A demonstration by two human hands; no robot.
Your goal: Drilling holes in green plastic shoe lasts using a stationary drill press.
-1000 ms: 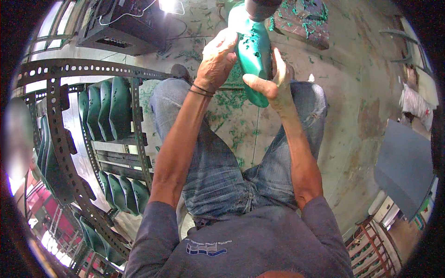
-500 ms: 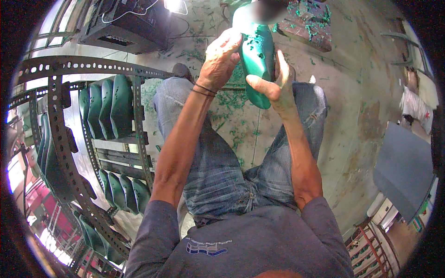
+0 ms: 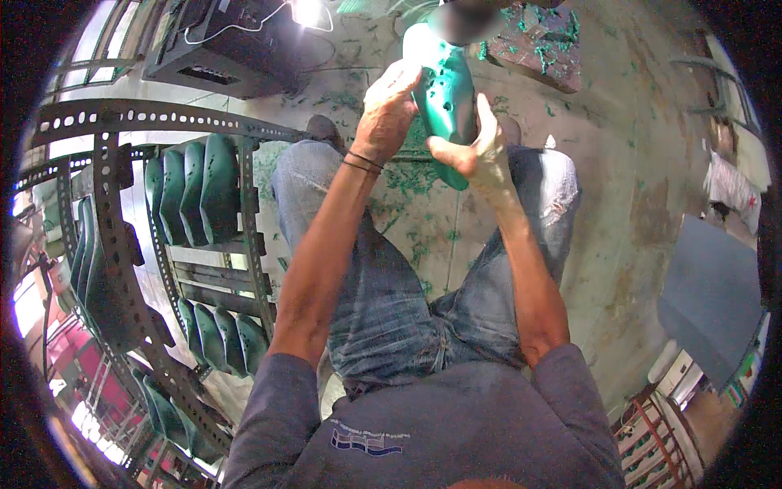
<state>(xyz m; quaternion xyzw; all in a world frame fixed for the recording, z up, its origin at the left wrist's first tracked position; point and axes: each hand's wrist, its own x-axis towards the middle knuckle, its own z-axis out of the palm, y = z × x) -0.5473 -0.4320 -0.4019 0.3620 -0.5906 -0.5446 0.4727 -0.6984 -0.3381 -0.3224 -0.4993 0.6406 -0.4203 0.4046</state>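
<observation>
Out in front of me I hold a green clog (image 3: 448, 102) lengthwise, its top dotted with round holes and its far end lit bright. My left hand (image 3: 386, 112) is closed on its left side. On the right, my right hand (image 3: 482, 155) grips it with the thumb laid across the near part and the fingers along the side. The clog's far end is next to a dark, blurred round shape (image 3: 470, 20); I cannot tell whether they touch. Green shavings (image 3: 407, 183) lie scattered on the floor beneath my hands.
At left, a perforated metal rack (image 3: 106, 212) holds several green clogs (image 3: 218, 187) on its shelves. A dark box-shaped machine (image 3: 220, 57) with a white cord stands far left. A shavings-covered block (image 3: 542, 49) is at far right. A grey panel (image 3: 707, 297) leans at right.
The clog and both hands have shifted slightly left, with the grip about the same. More bright light falls on the clog's far end. The whole view has moved a little.
</observation>
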